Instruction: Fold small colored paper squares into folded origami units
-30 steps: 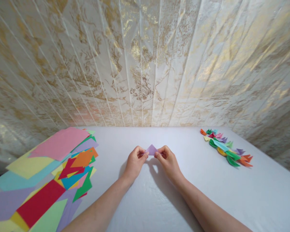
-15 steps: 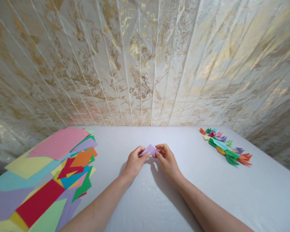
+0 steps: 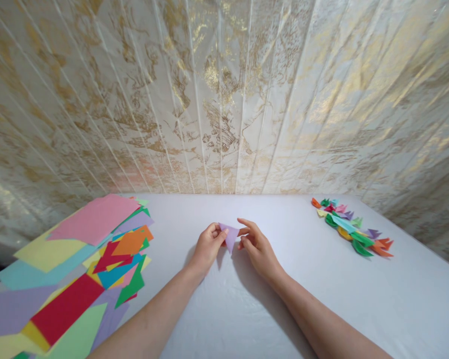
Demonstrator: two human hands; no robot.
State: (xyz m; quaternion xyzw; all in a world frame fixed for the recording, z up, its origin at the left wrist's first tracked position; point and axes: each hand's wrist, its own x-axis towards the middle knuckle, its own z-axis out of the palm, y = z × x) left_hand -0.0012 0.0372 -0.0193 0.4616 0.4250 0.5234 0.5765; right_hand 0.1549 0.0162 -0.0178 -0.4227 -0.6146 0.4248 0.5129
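Note:
A small piece of lilac paper (image 3: 230,237), folded into a triangle with one corner pointing down, is held above the middle of the table. My left hand (image 3: 209,244) pinches its left side between thumb and fingers. Just to the right, my right hand (image 3: 256,244) has its fingers apart, the index finger stretched out close to the paper's right corner. Whether a fingertip touches that corner I cannot tell.
Loose sheets and pieces of coloured paper, among them a pink sheet (image 3: 97,219) and a red one (image 3: 68,308), overlap on the left. Several small folded paper shapes, including an orange one (image 3: 382,247), lie at the right of the white table (image 3: 217,319).
The lilac paper has turned from corner up to corner down. My right hand has let go of its right side and spread its fingers; my left hand keeps its pinch.

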